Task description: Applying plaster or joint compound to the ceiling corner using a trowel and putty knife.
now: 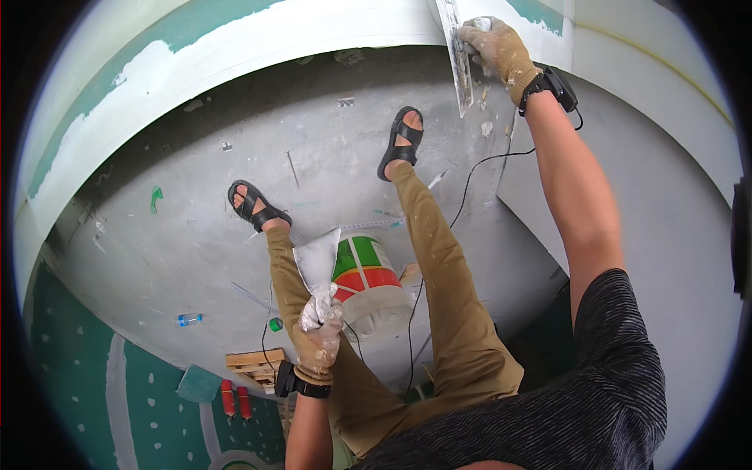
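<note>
My gloved right hand (501,51) grips a long, flat trowel (459,70) smeared with white compound, held up at the white-coated green board (533,17) along the top of the view. Lower centre, my gloved left hand (321,329) is closed on the whitened handle of a wide putty knife (315,258), whose pale blade points up the picture. Just right of that blade, further down, is a plastic bucket (368,274) with green and red bands.
My sandalled feet (401,141) show over grey concrete (172,251) with scraps and cables (470,176). A water bottle (190,319), wooden pallet (251,360) and two red cylinders (229,398) are lower left, by green boarding (86,368). A grey panel (666,258) fills the right.
</note>
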### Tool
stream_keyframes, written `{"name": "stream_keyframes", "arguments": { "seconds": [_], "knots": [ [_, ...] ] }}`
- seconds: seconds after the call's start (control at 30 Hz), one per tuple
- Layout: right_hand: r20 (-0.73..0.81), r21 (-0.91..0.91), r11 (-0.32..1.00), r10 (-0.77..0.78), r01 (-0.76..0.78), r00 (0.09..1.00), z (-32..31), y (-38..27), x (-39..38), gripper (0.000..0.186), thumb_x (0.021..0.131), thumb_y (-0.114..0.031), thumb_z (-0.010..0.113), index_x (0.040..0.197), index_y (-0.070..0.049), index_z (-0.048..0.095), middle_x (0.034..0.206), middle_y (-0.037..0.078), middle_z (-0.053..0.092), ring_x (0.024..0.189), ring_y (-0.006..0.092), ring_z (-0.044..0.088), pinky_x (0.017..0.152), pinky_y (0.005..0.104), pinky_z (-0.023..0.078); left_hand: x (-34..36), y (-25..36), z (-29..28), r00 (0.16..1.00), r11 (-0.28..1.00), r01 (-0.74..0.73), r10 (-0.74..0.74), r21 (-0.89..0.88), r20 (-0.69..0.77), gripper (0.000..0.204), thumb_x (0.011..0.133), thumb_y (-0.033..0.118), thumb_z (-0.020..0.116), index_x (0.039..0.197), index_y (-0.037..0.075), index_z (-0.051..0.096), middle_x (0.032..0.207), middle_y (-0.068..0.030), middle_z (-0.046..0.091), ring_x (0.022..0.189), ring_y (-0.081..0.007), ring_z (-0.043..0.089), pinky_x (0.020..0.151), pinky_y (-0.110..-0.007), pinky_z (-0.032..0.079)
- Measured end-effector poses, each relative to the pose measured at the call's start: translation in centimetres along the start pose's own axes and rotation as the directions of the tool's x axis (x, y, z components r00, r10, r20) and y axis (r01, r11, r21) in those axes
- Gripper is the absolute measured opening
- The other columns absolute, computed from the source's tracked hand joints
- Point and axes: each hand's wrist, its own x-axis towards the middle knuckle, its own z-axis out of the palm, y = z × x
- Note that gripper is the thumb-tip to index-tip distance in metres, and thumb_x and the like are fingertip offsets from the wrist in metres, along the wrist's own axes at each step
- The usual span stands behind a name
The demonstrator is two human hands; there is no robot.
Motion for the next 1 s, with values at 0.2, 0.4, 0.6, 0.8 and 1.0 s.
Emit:
{"name": "stream_keyframes", "arguments": {
  "seconds": [0.2, 0.4, 0.6, 0.8, 1.0],
  "knots": [
    [0.028, 0.057, 0.998, -0.039, 0.037, 0.999, 4.5, -4.4, -1.1, 0.029, 0.094, -0.03, 0.075, 0.107, -0.004, 0.071, 0.078, 0.001, 0.068, 0.058, 0.0095, 0.059, 0.052, 0.0266, 0.051, -0.3, -1.5, -1.3, 0.997, 0.981, -0.048, 0.059, -0.19, 0.053, 0.042, 0.094, 0.003, 0.069, 0.135, -0.001, 0.064, 0.106, 0.0007, 0.067, 0.09, -0.0061, 0.061, 0.081, -0.022, 0.05],
    [0.107, -0.072, 0.861, -0.496, 0.504, 0.862, 9.3, -6.6, -1.1, 0.024, 0.095, -0.025, 0.072, 0.1, -0.002, 0.068, 0.073, 0.004, 0.067, 0.055, 0.0116, 0.061, 0.043, 0.0275, 0.048, -0.4, -2.6, -2.9, 0.999, 0.983, -0.051, 0.05, -0.175, -0.013, 0.041, 0.094, 0.003, 0.069, 0.134, -0.002, 0.064, 0.113, -0.0026, 0.07, 0.096, -0.0072, 0.063, 0.084, -0.023, 0.05],
    [0.208, -0.142, 0.896, -0.388, 0.42, 0.898, 15.7, -11.8, -2.4, 0.022, 0.097, -0.023, 0.069, 0.089, -0.002, 0.068, 0.072, 0.005, 0.067, 0.054, 0.015, 0.063, 0.041, 0.0294, 0.049, -1.5, -3.2, -3.5, 0.999, 0.966, -0.02, 0.009, -0.258, -0.042, 0.035, 0.095, 0.006, 0.07, 0.13, -0.002, 0.067, 0.115, -0.002, 0.071, 0.098, -0.0088, 0.064, 0.086, -0.025, 0.052],
    [0.121, -0.076, 0.882, -0.454, 0.464, 0.883, 21.1, -15.0, -1.1, 0.022, 0.099, -0.019, 0.064, 0.087, -0.001, 0.067, 0.071, 0.005, 0.065, 0.058, 0.0151, 0.066, 0.041, 0.029, 0.049, -1.7, -1.5, -4.2, 0.998, 0.98, 0.056, -0.053, -0.19, 0.022, 0.037, 0.097, 0.007, 0.068, 0.133, -0.001, 0.066, 0.109, 0.0015, 0.068, 0.089, -0.0059, 0.06, 0.078, -0.023, 0.05],
    [0.118, 0.113, 0.987, 0.101, -0.114, 0.988, 26.7, -26.1, -7.2, 0.025, 0.099, -0.021, 0.063, 0.086, 0.001, 0.067, 0.075, 0.009, 0.07, 0.063, 0.016, 0.07, 0.045, 0.0288, 0.05, -2.0, -1.3, -4.6, 0.997, 0.948, 0.053, -0.066, -0.315, -0.029, 0.036, 0.096, 0.008, 0.069, 0.131, -0.001, 0.068, 0.11, -0.0019, 0.071, 0.09, -0.0066, 0.063, 0.078, -0.024, 0.052]
  ]
}}
